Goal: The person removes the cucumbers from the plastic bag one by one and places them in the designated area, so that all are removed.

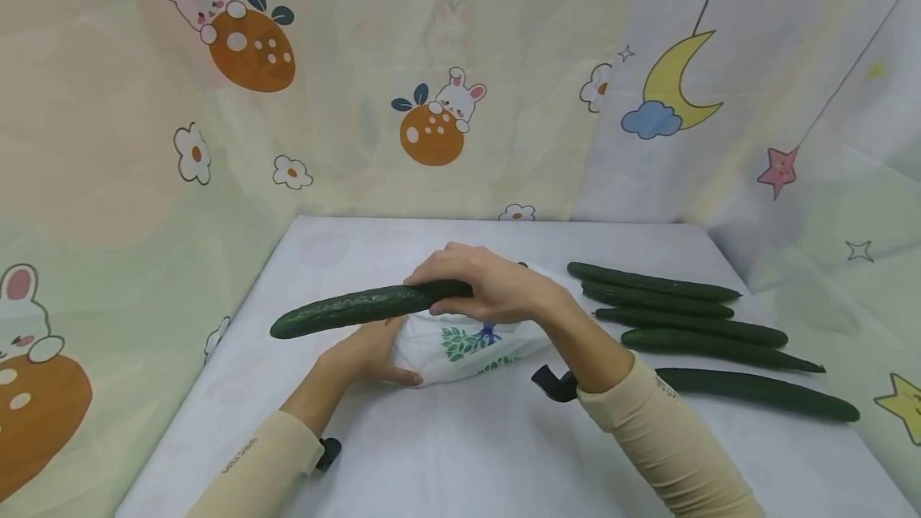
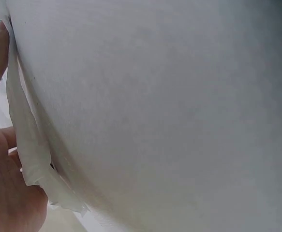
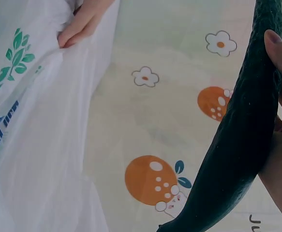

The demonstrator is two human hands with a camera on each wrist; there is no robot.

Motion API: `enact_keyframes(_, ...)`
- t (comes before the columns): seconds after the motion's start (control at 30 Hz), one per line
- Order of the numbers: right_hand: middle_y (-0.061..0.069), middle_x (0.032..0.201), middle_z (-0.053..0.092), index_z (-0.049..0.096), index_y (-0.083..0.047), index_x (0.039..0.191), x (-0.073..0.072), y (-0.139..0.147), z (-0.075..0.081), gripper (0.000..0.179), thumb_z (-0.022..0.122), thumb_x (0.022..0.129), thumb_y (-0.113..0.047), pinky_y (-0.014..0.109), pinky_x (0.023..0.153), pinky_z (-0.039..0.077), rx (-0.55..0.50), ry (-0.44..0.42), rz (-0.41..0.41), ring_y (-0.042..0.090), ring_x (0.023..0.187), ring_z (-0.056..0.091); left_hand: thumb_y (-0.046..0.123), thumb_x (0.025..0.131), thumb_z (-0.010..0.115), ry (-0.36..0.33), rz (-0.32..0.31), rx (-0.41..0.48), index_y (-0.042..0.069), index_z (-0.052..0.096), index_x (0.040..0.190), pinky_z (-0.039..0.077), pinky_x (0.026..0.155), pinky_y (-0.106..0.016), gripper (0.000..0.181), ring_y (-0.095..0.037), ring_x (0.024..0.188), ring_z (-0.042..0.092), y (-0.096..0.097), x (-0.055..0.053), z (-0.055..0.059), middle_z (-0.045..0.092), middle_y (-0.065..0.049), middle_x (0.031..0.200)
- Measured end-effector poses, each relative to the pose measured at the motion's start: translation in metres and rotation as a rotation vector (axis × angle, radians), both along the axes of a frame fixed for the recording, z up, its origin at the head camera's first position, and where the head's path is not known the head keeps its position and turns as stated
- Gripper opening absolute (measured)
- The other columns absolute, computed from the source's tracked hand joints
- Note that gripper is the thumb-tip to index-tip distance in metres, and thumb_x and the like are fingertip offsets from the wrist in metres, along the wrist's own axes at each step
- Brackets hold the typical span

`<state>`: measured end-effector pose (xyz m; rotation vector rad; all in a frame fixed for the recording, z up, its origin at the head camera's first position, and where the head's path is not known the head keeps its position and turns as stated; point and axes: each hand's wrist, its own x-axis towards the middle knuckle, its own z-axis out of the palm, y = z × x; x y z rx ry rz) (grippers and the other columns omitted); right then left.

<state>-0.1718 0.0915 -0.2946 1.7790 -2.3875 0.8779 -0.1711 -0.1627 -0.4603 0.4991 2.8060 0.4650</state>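
Observation:
My right hand (image 1: 489, 282) grips a dark green cucumber (image 1: 345, 310) from above and holds it raised over the table, its long end pointing left. In the right wrist view the thumb (image 3: 276, 48) lies along the cucumber (image 3: 242, 130). My left hand (image 1: 368, 354) pinches the left edge of a white plastic bag (image 1: 435, 362) with a green leaf print. The left wrist view shows the bag's thin edge (image 2: 24, 130) between thumb and fingers. The held cucumber passes above the bag's left end in the head view.
Several cucumbers (image 1: 698, 328) lie side by side on the right of the white table (image 1: 475, 454). The lowest one (image 1: 770, 392) is partly hidden by the right forearm. Printed cloth (image 1: 345, 134) hangs behind the table and at both sides.

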Motion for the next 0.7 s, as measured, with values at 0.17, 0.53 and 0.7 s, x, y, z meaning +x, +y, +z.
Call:
enact_keyframes(0.17,-0.007,0.129,0.069,0.068,-0.015,0.133,-0.001,0.009,0.006,0.040,0.077,0.094,-0.017,0.030,0.094,0.050,0.001,0.015,-0.015,0.010,0.113,0.057,0.073,0.062,0.086,-0.029,0.015,-0.032,0.014,0.026,0.163,0.034,0.116,-0.059,0.131,-0.033,0.148,0.034,0.002,-0.001,0.001,0.031,-0.010,0.165)
enact_keyframes(0.53,-0.005,0.129,0.069,0.068,-0.017,0.134,-0.010,0.057,0.001,0.042,0.077,0.093,-0.013,0.036,0.096,0.052,0.009,-0.013,-0.133,0.014,0.116,0.059,0.069,0.068,0.086,0.002,-0.033,-0.065,0.001,0.033,0.158,0.028,0.121,-0.053,0.124,-0.036,0.153,0.021,0.004,0.002,0.003,0.028,-0.014,0.164)
enact_keyframes(0.7,-0.002,0.129,0.069,0.068,-0.014,0.133,-0.015,0.079,-0.002,0.044,0.078,0.091,-0.008,0.038,0.099,0.053,-0.024,0.004,-0.160,0.017,0.119,0.061,0.070,0.068,0.085,0.025,-0.056,-0.068,0.000,0.033,0.157,0.028,0.122,-0.052,0.125,-0.037,0.153,0.021,0.001,0.003,0.004,0.028,-0.015,0.164)
